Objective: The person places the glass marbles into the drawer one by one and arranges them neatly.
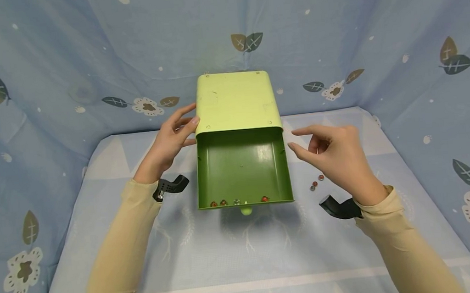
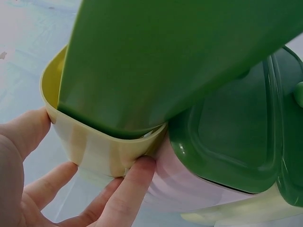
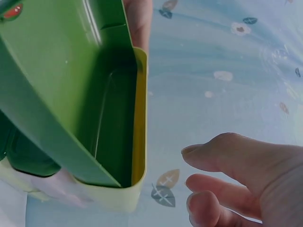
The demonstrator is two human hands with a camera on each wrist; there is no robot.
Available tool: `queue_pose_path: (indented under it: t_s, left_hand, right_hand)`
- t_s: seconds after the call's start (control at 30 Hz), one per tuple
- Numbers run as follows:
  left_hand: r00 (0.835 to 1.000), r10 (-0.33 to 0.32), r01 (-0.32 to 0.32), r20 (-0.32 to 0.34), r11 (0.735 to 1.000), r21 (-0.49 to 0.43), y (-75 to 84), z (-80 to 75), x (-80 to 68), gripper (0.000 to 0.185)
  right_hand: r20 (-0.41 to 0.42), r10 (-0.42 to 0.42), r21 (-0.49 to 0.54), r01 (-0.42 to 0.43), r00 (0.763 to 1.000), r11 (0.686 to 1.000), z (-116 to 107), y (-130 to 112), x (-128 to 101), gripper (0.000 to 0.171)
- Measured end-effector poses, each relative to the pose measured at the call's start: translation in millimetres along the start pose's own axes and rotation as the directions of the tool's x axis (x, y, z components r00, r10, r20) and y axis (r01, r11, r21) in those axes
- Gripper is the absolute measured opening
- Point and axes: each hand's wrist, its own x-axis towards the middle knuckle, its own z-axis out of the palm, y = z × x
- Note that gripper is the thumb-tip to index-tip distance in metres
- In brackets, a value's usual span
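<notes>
A small cabinet with a pale yellow-green top (image 1: 235, 100) stands at the table's back. Its green top drawer (image 1: 241, 164) is pulled out toward me. Along the inside of the drawer's front lie several small round beads (image 1: 224, 202), mostly red, one clear. My left hand (image 1: 166, 142) rests its fingertips against the cabinet's left side, fingers spread; the left wrist view shows them on the yellow casing (image 2: 94, 146). To the right of the drawer, my right hand (image 1: 339, 152) is raised with thumb and index finger apart, nothing between them.
Several small beads (image 1: 315, 184) lie on the table right of the drawer, below my right hand. Lower green drawer fronts (image 2: 232, 127) show under the top one in the left wrist view. Blue patterned curtain (image 1: 160, 42) surrounds the cloth-covered table (image 1: 244, 260).
</notes>
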Motion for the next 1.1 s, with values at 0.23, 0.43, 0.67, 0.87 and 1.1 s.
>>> queue_pose_path:
  t_s: [0.23, 0.43, 0.67, 0.87, 1.1]
  left_hand:
    - [1.000, 0.001, -0.001, -0.001, 1.000, -0.003, -0.6, -0.3, 0.6, 0.063]
    - [1.000, 0.001, -0.001, -0.001, 1.000, 0.001, 0.8, 0.6, 0.4, 0.064]
    - [1.000, -0.002, 0.002, -0.001, 1.000, -0.001, 0.1, 0.3, -0.5, 0.063]
    - [1.000, 0.001, -0.001, -0.005, 1.000, -0.004, -1.0, -0.1, -0.8, 0.063]
    - [1.000, 0.007, -0.007, -0.002, 1.000, 0.003, -1.5, 0.5, -0.1, 0.064]
  right_hand:
    - [-0.039, 0.031, 0.011, -0.031, 0.999, 0.999, -7, 2, -14, 0.022]
    - [-0.055, 0.072, 0.012, -0.071, 0.996, 0.997, -10, 8, -26, 0.022]
    - [-0.037, 0.139, 0.001, -0.139, 0.990, 0.990, -8, 20, -40, 0.020]
    - [-0.020, 0.189, -0.004, -0.189, 0.982, 0.982, -4, 28, -51, 0.018]
    - [-0.018, 0.224, -0.031, -0.224, 0.975, 0.974, 2, 41, -61, 0.020]
